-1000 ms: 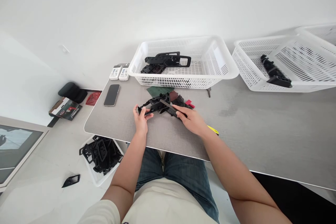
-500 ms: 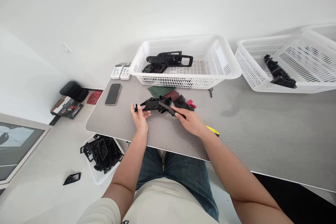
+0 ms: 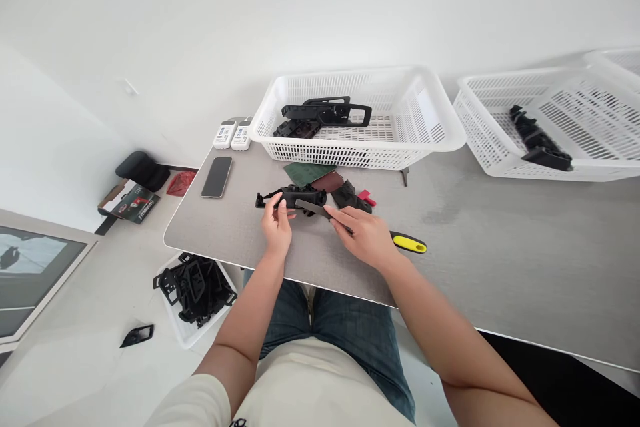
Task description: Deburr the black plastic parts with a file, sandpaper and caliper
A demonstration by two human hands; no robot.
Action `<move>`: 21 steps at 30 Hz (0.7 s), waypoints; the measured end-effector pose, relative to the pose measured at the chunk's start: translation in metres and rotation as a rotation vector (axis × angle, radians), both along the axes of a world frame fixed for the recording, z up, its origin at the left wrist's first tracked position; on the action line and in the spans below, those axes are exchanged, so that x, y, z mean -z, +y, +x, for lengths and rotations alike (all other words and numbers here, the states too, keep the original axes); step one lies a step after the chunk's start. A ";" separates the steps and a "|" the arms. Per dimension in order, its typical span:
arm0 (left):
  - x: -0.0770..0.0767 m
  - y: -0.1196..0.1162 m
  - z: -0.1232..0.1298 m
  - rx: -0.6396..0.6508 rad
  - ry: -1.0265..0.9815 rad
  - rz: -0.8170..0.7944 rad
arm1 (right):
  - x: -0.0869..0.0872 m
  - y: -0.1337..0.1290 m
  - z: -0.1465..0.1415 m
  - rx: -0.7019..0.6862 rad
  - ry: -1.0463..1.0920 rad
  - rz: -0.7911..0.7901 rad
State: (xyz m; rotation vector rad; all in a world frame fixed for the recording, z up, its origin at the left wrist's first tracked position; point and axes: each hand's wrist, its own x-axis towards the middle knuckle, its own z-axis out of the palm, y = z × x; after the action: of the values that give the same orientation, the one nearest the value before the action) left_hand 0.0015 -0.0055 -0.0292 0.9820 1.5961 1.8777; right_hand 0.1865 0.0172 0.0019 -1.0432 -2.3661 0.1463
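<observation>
Black, solid black, for the moulded part [image 3: 307, 195] dead centre, with a dark grey blade [image 3: 309, 206] laid over it! A flash of yellow ringed in black on the handle [image 3: 410, 243] at four o'clock. Just above, a deep green sheet [image 3: 305, 173] meets a brownish-red sheet [image 3: 330, 182], and there's bright red on the small piece [image 3: 367, 198] at three! White at twelve: the basket [image 3: 345, 158], patterned with rows of slots. Grey, faintly streaked, the tabletop [image 3: 480, 240], edged in white. And at six, blue jeans [image 3: 337, 320] below, cream shirt [image 3: 310, 380]!
</observation>
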 end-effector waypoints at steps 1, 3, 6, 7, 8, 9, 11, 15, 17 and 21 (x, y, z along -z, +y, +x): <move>0.002 0.000 0.000 0.002 0.030 0.009 | -0.001 -0.001 -0.001 -0.008 -0.007 0.019; 0.004 0.000 0.001 -0.001 0.070 0.027 | -0.003 -0.003 -0.002 -0.012 -0.029 0.039; 0.006 0.000 0.001 -0.004 0.098 0.030 | -0.004 -0.005 -0.001 0.016 -0.045 0.053; 0.006 0.001 0.001 -0.004 0.105 0.027 | -0.004 -0.005 -0.001 0.032 -0.045 0.059; 0.006 0.001 0.001 -0.002 0.112 0.023 | -0.004 -0.005 0.000 0.050 -0.043 0.065; 0.006 0.001 0.001 -0.002 0.119 0.019 | -0.004 -0.005 0.001 0.069 -0.040 0.072; 0.006 0.001 0.001 0.000 0.136 0.016 | -0.005 -0.005 0.002 0.089 -0.030 0.084; 0.005 0.000 0.002 -0.001 0.154 0.026 | -0.006 -0.004 0.002 0.017 -0.031 0.075; 0.005 0.001 0.002 -0.003 0.140 0.028 | -0.005 -0.004 0.002 0.033 -0.041 0.062; 0.004 0.001 0.002 0.009 0.106 0.029 | -0.003 -0.004 0.001 0.075 -0.042 0.041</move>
State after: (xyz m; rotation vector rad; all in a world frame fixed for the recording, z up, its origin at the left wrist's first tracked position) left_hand 0.0032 -0.0042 -0.0334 1.1165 1.6255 1.8754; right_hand 0.1880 0.0129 0.0049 -1.1242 -2.3534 0.0482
